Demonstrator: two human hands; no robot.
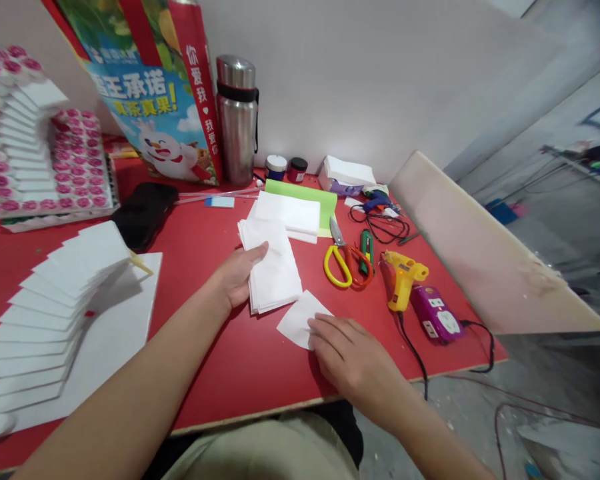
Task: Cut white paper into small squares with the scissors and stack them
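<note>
Wht paper stack (279, 277), red tbl (250, 367), ylw glue gun (404, 275)

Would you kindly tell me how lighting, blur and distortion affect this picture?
Head view: the paper stack in the left hand is evenly lit; head view: highlights streak the steel flask; head view: the white steps shade their base; head view: the far-right background looks soft and stretched.

L hand (239, 279) gripping, thumb (258, 253) atop; R hand (347, 350) palm-down, fingers (326, 335) slightly bent.
</note>
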